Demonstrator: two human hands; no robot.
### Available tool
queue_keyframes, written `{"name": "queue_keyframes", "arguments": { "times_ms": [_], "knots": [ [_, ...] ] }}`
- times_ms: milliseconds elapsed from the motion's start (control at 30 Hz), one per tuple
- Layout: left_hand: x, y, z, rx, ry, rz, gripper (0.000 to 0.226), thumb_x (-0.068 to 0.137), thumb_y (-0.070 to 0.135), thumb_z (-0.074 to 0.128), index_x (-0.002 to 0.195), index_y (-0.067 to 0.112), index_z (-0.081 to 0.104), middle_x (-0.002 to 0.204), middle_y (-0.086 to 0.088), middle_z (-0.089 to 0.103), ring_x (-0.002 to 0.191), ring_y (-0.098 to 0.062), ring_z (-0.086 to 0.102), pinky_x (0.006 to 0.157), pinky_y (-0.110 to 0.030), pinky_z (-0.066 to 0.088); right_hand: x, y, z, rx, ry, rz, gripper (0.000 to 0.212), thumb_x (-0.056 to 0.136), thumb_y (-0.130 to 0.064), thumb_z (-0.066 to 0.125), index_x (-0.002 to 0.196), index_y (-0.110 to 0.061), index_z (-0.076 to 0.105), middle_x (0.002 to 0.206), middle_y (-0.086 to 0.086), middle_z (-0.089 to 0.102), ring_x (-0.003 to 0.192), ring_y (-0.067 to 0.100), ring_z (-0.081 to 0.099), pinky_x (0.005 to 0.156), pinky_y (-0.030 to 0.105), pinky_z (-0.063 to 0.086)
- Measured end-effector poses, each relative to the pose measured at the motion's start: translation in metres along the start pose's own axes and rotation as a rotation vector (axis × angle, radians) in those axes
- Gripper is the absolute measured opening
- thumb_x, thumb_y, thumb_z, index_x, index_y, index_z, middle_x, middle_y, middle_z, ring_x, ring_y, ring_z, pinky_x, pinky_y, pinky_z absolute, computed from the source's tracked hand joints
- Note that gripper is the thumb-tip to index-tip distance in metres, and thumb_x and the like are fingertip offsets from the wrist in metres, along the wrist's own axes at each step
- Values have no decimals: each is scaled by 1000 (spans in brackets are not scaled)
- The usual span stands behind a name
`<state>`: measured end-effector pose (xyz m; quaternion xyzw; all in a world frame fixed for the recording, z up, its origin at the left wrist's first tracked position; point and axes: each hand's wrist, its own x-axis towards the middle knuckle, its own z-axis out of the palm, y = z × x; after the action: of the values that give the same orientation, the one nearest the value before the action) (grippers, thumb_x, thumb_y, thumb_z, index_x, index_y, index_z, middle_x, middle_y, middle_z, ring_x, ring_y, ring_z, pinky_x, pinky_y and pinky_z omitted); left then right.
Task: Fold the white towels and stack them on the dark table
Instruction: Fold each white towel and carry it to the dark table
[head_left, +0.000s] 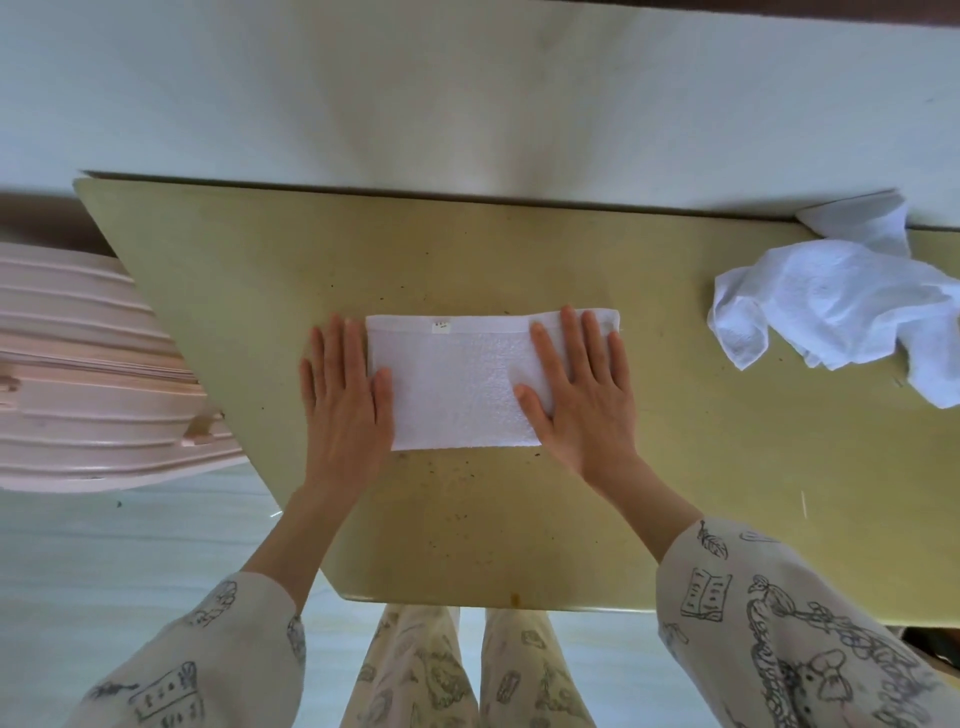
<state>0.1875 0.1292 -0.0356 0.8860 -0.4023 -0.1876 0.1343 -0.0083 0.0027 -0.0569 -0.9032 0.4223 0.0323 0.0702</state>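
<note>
Step in hand: as we read it, we are pressing a fold flat, with one towel folded and none stacked yet.
Left hand (345, 395): flat, fingers straight, palm down on the desk (519, 519) at the folded towel's (457, 384) left end, thumb resting on the cloth; it grips nothing.
Right hand (576, 384): flat too, fingers spread, pressing the right end of the folded towel; nothing pinched.
Arms: both reach forward from patterned sleeves (779, 623), wrists low.
Folded towel: a neat white rectangle at mid-desk, nearer the far edge.
Next move: we judge it calls for another fold or setting it aside.
Crumpled towel (831, 312): heaped near the far right corner, well apart.
Suitcase (88, 374): pink, beside the left edge.
</note>
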Motion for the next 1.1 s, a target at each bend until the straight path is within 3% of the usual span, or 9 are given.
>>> {"name": "queue_keyframes", "arguments": {
  "times_ms": [100, 167, 400, 500, 567, 633, 833, 967, 1100],
  "knots": [
    [-2, 20, -8, -131, 131, -294, 48, 93, 32, 48, 130, 4, 38, 139, -16, 31, 129, -32, 25, 106, -40, 18, 1, 0, 0, -1, 0, 1, 65, 92, -56, 24, 147, -22, 22, 154, 13, 21, 143, 26, 13, 116, 42, 4],
    [2, 31, -11, -151, 91, -463, 46, 89, 36, 56, 122, 6, 45, 131, -15, 33, 122, -30, 28, 100, -40, 23, 0, 0, 0, 2, -1, -2, 65, 92, -56, 24, 147, -22, 22, 154, 12, 21, 143, 26, 12, 116, 42, 4],
    [18, 39, -16, -235, -66, -647, 39, 89, 32, 58, 115, 3, 54, 129, -16, 34, 122, -34, 29, 102, -42, 29, -1, -1, 0, 11, -19, 1, 65, 92, -57, 23, 147, -23, 21, 155, 12, 19, 144, 26, 13, 116, 44, 6],
    [21, 41, -19, -190, -93, -615, 35, 90, 31, 54, 112, 5, 56, 124, -13, 46, 117, -33, 41, 100, -44, 35, -1, -1, -1, 17, -20, 2, 65, 92, -57, 22, 147, -23, 23, 155, 12, 19, 144, 26, 14, 115, 45, 7],
    [20, 39, -20, -273, -88, -594, 30, 91, 28, 54, 110, 6, 54, 109, -8, 57, 99, -29, 52, 88, -40, 43, -1, -1, -1, 21, -15, 1, 64, 92, -56, 22, 147, -23, 23, 155, 12, 20, 144, 26, 14, 115, 45, 8],
    [17, 37, -24, -405, -94, -617, 31, 89, 24, 58, 113, 5, 51, 102, -4, 56, 91, -24, 52, 79, -35, 42, -1, 0, -1, 24, -18, -1, 64, 92, -57, 21, 147, -23, 23, 155, 12, 20, 144, 26, 14, 115, 45, 7],
    [15, 35, -24, -554, -112, -599, 30, 85, 18, 64, 110, 4, 58, 101, -5, 61, 94, -26, 57, 78, -35, 48, -1, 0, -2, 23, -26, -11, 65, 92, -57, 20, 147, -22, 21, 155, 12, 19, 144, 27, 14, 115, 45, 7],
    [11, 37, -23, -587, -10, -498, 23, 88, 29, 59, 89, 6, 57, 74, 3, 54, 70, -17, 50, 57, -22, 38, -1, 0, -2, 32, -50, -4, 65, 92, -57, 19, 148, -23, 21, 155, 12, 18, 144, 27, 13, 115, 45, 6],
    [5, 46, -27, -597, 116, -459, 28, 95, 36, 43, 88, 11, 54, 72, 8, 51, 64, -5, 45, 57, -19, 35, -2, 1, -7, 46, -124, -11, 67, 92, -59, 12, 149, -24, 13, 157, 10, 11, 145, 25, 5, 116, 42, -2]
  ]
}}
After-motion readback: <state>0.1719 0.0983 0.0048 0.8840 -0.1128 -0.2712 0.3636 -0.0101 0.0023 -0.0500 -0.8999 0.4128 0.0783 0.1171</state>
